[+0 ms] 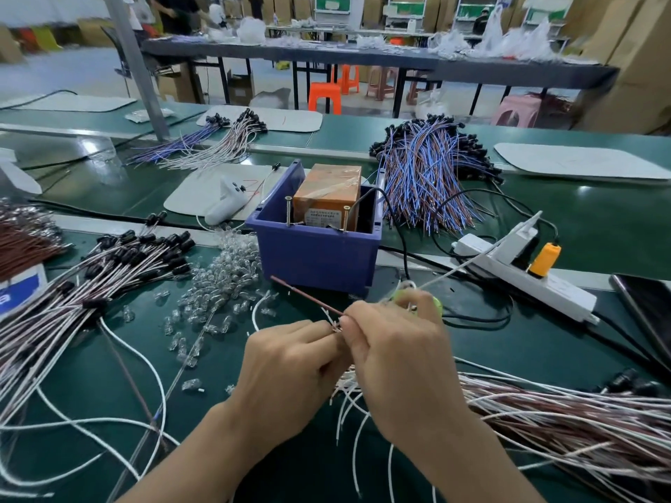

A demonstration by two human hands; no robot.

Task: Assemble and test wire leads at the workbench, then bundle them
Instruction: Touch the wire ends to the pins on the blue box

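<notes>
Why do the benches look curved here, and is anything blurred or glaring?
Head view: the wide-angle lens bows the green bench edges toward the frame's sides. In the same head view, the far table and cartons look soft, while the left hand and right hand pinching the wire lead are fairly sharp. Overhead light leaves pale glare patches on the bench.

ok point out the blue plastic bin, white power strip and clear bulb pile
blue plastic bin [316, 255], head view, front wall
white power strip [570, 295], head view, top face
clear bulb pile [225, 270], head view, heap's middle
</notes>
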